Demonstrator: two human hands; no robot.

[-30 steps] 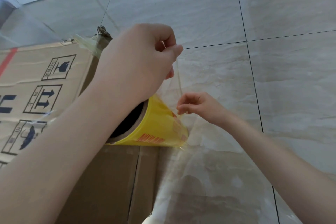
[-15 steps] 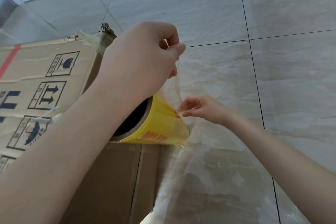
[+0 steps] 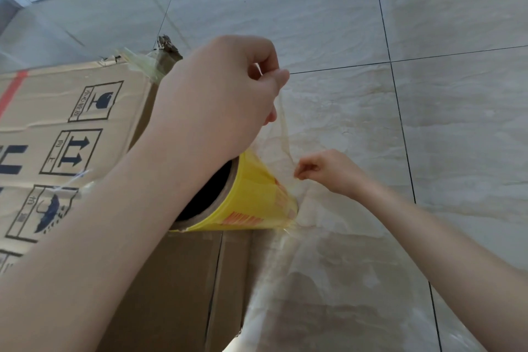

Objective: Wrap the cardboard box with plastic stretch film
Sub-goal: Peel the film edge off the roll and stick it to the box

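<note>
Over the pale marbled floor tiles (image 3: 457, 123), a brown cardboard box (image 3: 71, 123) printed with black handling symbols fills the lower left. A yellow roll (image 3: 257, 200) sits against its upper edge. The left hand (image 3: 223, 94) pinches the clear plastic stretch film (image 3: 283, 128) above the roll, fingers curled. The right hand (image 3: 328, 171) pinches the same film just beside the roll's end

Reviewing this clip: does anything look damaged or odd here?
Yes. The far corner of the cardboard box is torn and frayed, with yellowish tape peeling loose beside it. The stretch film pinched between the left hand and right hand is bunched into a wrinkled strand rather than flat.
</note>
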